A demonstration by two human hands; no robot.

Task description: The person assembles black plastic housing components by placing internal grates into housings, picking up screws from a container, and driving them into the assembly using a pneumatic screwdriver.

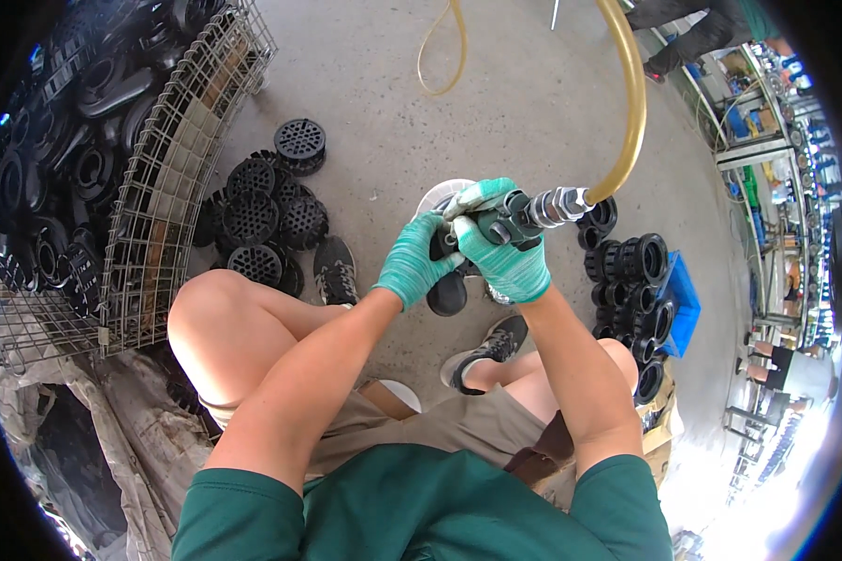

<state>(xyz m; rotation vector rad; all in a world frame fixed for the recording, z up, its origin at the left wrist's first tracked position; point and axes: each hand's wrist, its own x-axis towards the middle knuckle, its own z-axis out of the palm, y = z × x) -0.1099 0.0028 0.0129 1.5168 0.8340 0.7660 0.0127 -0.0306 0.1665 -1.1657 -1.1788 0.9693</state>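
Both my hands, in green knit gloves, come together in front of my knees. My right hand (507, 257) is closed around a dark air tool (507, 221). A metal coupling (561, 205) joins the tool to a yellow hose (634, 93). My left hand (416, 257), to the left of the tool, has its fingers curled around a black part (442, 245), mostly hidden by the gloves. Just below the hands shows a rounded black piece (447, 294); whether it belongs to the held part I cannot tell. Behind the hands, a white round rim (437, 194) is partly covered.
Black perforated round covers (251, 217) are piled on the floor at left, beside a wire cage (145, 187) full of black parts. Black rings (641, 257) are stacked at right near a blue bin (681, 304). A hose loop (442, 65) hangs ahead. Another person's legs (697, 42) appear far right.
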